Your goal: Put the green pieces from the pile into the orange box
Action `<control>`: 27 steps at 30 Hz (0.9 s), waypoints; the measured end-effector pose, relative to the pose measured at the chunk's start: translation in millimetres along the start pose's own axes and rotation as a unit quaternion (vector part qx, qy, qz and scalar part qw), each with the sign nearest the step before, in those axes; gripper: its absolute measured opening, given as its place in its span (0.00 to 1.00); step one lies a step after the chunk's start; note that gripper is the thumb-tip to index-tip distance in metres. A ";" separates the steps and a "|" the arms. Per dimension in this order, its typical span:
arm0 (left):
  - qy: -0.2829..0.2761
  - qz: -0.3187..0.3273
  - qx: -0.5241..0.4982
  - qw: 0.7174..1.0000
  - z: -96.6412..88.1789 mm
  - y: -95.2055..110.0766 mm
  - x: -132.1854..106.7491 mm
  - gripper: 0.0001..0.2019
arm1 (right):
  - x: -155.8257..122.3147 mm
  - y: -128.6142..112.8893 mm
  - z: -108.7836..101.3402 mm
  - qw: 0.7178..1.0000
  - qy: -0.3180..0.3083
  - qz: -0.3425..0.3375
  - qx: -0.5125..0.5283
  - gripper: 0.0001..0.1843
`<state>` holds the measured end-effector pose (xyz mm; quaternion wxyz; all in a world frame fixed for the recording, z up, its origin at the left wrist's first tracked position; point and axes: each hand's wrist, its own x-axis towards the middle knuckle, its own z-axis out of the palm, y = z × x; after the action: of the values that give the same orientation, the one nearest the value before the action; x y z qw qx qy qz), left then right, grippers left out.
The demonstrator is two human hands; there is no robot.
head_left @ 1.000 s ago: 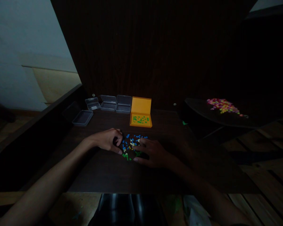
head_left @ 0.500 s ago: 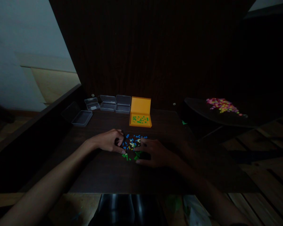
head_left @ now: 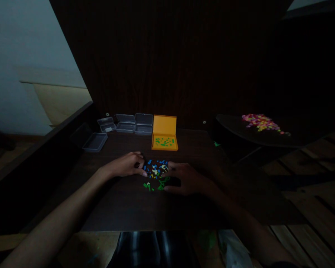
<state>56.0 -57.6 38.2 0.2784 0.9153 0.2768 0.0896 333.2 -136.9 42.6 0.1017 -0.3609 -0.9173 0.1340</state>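
Observation:
A loose spread of small plastic pieces, like tiny building bricks, lies on the dark tabletop between my hands. Blue pieces [head_left: 163,162] are at the far side, cream pieces [head_left: 155,172] in the middle, and green pieces [head_left: 162,183] nearer me. My left hand [head_left: 128,164] rests at the left edge of the spread, fingers bent and thumb apart, the thumb tip beside blue pieces. On the right, my right hand [head_left: 187,179] has its fingers spread over the edge, close to green and cream pieces. Its fingertips partly cover some pieces; I see nothing gripped in either hand.
Behind the pieces stands an open yellow box [head_left: 164,147] with green pieces inside. Open clear plastic boxes [head_left: 143,129] line the back left, with another clear box [head_left: 95,142] nearer. A heap of pink and yellow pieces [head_left: 261,122] lies on a dark shelf at right.
My left hand has drawn slightly up and left, its thumb leaving the green pieces. The blue and cream pieces sit closer together. My right hand has shifted slightly right, and the view has moved a little.

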 end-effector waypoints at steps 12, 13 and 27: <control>0.004 -0.018 0.008 1.000 -5.0 -9.4 -3.1 0.22 | -0.2 1.2 1.9 1.000 0.012 0.008 -0.015 0.24; 0.001 -0.021 0.007 1.000 -5.4 -9.9 -3.4 0.22 | -0.4 1.5 2.6 1.000 0.012 0.010 -0.015 0.24; 0.016 -0.018 0.020 1.000 -5.4 -1.5 -2.3 0.21 | -0.6 -0.6 0.6 1.000 0.011 0.014 0.010 0.23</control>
<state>51.7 -55.4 41.8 0.2574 0.9141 0.2991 0.0934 333.1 -137.8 42.2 0.1138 -0.3739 -0.9096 0.1407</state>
